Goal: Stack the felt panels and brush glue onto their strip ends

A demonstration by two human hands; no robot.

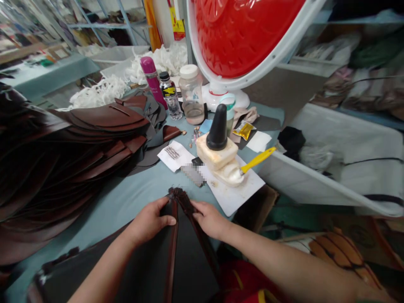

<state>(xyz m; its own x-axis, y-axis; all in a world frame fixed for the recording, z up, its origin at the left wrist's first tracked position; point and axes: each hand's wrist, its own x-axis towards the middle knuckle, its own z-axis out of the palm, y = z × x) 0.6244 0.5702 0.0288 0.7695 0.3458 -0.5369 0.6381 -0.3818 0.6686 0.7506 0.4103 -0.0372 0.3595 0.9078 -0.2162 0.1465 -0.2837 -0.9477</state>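
A dark leather piece point(192, 256) with brown edge strips reaches from the table's near side toward me, its gathered top end between my hands. My left hand point(154, 219) grips its left edge near the top, thumb lying on the black surface. On the right edge, my right hand point(210, 216) pinches the leather, fingertips partly hidden by it. Just beyond stands a cream block point(217, 153) with a black cone-shaped object point(218, 130) on it. A yellow-handled brush point(259, 160) rests in white paste beside the block, over a white sheet point(229, 204).
Stacked brown leather pieces point(104, 126) cover the table's left side. A pink flask point(153, 82), a small bottle point(170, 97), a lidded jar point(192, 97) and a red and white fan point(246, 38) stand at the back. A white bin point(331, 181) is at the right.
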